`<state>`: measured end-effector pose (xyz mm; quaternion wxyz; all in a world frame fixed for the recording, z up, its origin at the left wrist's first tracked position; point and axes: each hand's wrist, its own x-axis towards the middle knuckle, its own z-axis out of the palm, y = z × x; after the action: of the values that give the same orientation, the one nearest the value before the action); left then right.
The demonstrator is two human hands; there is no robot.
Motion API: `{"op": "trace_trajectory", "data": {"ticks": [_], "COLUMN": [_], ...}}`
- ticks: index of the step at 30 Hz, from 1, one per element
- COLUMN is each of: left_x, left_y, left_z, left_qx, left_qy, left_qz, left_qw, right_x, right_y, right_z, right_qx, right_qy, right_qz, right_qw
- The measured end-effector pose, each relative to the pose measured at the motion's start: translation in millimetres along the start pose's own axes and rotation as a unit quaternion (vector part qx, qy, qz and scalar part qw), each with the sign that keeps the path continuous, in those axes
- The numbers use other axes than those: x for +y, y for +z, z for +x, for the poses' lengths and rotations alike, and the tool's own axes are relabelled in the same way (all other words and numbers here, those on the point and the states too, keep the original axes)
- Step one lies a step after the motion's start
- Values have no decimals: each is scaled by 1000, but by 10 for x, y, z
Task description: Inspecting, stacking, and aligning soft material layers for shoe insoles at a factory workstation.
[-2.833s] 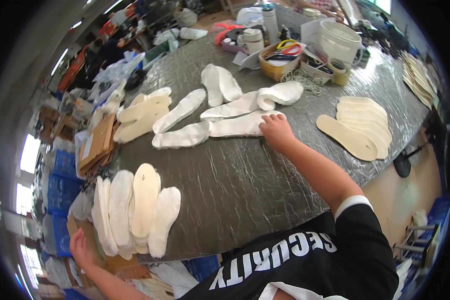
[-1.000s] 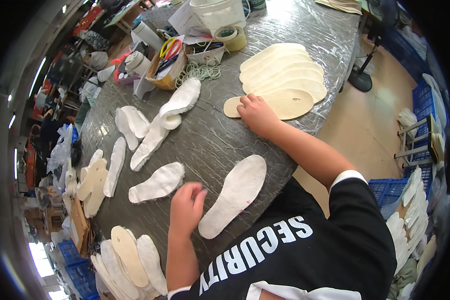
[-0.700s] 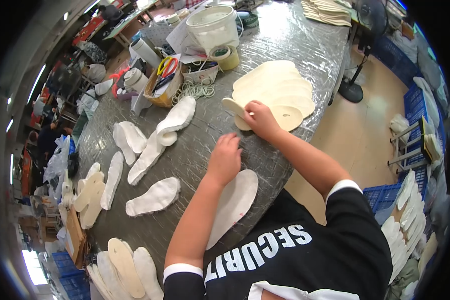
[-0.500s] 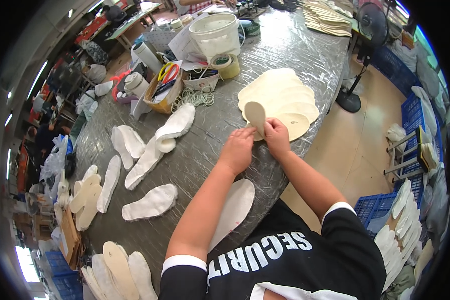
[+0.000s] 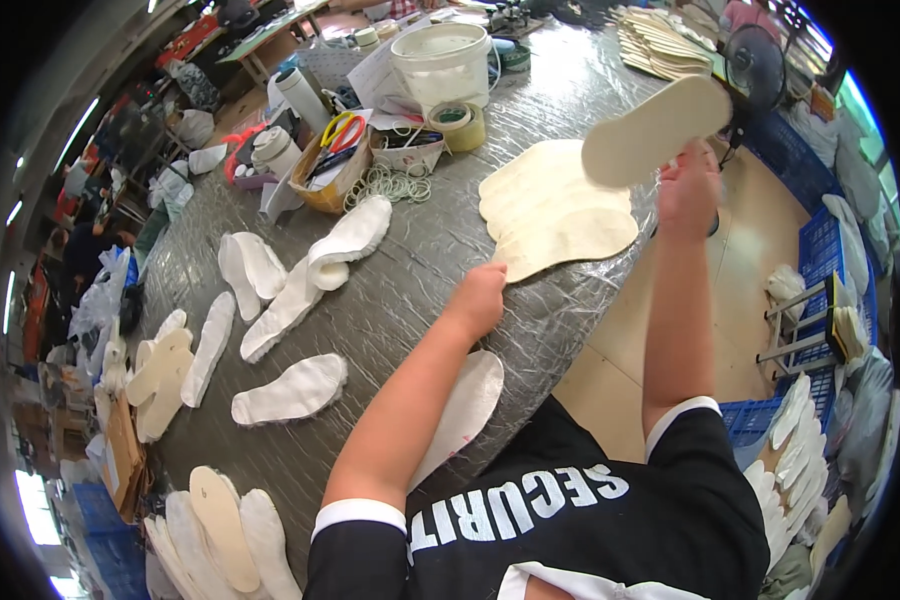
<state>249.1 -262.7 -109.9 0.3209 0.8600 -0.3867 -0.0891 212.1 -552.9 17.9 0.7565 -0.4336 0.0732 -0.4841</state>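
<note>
Toward the upper right of the frame, the right hand [image 5: 688, 195] is up off the work with a cream insole [image 5: 655, 130] held at its near edge, the fingers narrowed on it though blurred. Half a second ago both hands were together, holding an insole on end; now they have parted, and from where I stand the lifted one overlaps the far right of the spread of cream insoles [image 5: 550, 200], right of centre. The left hand [image 5: 478, 300] has stayed low, its fingers closed about the near left tip of that spread. The long table [image 5: 400, 295] has its right edge running down from behind the raised hand to the black shirt at bottom centre, with tan floor [image 5: 610, 370] beyond it. A white insole [image 5: 470, 410] lies near that edge, partly behind the left forearm. Dark tabletop gives the left arm some room between it and the white fluffy insole [image 5: 292, 388] at lower left. Above the spread, a tape roll [image 5: 457, 127] and a pale bucket [image 5: 440, 70] crowd the upper middle.
</note>
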Motion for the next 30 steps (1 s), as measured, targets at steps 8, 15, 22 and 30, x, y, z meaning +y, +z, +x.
{"op": "trace_trajectory", "data": {"ticks": [8,15,22,30], "left_x": [-115,682,737,955], "left_y": [-390,-994,-1340,-1126], "left_z": [-301,-1535,-2692,-2632], "left_qx": [115,31,206,69], "left_qy": [-253,-83,-216,-315], "left_qz": [-655,-806,-458,-143], "left_qw": [703,586,837,936], "right_x": [-271,11,250,362], "right_y": [607,448,-36,-212], "right_z": [-1555,-2905,-2781,-2502], "right_qx": [-213,-586,-399,-484], "right_qy": [-112,-186,76,224], "right_qz": [59,-93,-295,-370], "right_qw": [969,783,865,760]}}
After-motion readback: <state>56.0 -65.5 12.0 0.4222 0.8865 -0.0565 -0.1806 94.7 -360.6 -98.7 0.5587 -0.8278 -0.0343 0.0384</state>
